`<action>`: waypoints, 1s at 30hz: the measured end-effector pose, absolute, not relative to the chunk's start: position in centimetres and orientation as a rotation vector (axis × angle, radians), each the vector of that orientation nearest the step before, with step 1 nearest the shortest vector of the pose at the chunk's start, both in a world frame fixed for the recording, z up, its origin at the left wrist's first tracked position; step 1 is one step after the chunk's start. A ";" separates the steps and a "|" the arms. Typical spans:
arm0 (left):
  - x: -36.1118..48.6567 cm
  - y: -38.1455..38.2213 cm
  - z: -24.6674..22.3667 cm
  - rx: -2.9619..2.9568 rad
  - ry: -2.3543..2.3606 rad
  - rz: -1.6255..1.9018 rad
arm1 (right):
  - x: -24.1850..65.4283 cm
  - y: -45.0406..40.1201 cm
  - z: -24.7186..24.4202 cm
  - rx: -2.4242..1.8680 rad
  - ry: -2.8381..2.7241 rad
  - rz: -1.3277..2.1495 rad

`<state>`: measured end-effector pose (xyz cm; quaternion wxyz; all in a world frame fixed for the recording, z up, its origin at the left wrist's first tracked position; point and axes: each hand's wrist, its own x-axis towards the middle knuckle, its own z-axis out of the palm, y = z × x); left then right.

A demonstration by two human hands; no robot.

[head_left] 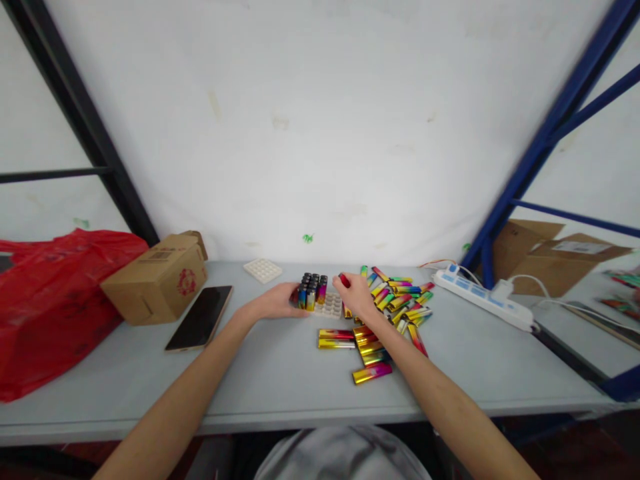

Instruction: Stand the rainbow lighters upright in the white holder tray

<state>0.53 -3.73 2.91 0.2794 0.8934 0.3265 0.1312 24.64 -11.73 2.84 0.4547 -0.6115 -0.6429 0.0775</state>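
Observation:
A white tray [331, 306] with rows of small round holes lies on the table in front of me. Several shiny lighters [311, 293] with black tops stand upright in its left part, while open holes show on its right. My left hand [277, 301] is closed around the tray's left side, against the standing lighters; some of its fingers are hidden. Just above the tray's right side, my right hand [356, 293] pinches a lighter with a red end [344, 281]. Beside and under my right forearm lies a loose pile of multicoloured lighters [397, 299].
A second white tray [263, 270] lies near the wall. To the left are a phone [200, 319], a cardboard box [155, 280] and a red plastic bag [60, 307]. A white power strip [483, 297] with cables and flattened cardboard [555, 257] are on the right.

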 end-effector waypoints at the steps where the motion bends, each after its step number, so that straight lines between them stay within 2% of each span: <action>1: 0.5 -3.7 2.9 2.398 0.873 0.351 | 24.5 -11.8 2.9 -1.525 -1.598 0.184; 21: 0.4 -3.5 2.6 2.409 0.883 0.364 | 24.4 -12.0 2.8 -1.534 -1.714 0.080; 30: 0.4 -3.5 2.7 2.415 0.890 0.334 | 24.6 -12.7 3.2 -1.294 -1.808 0.077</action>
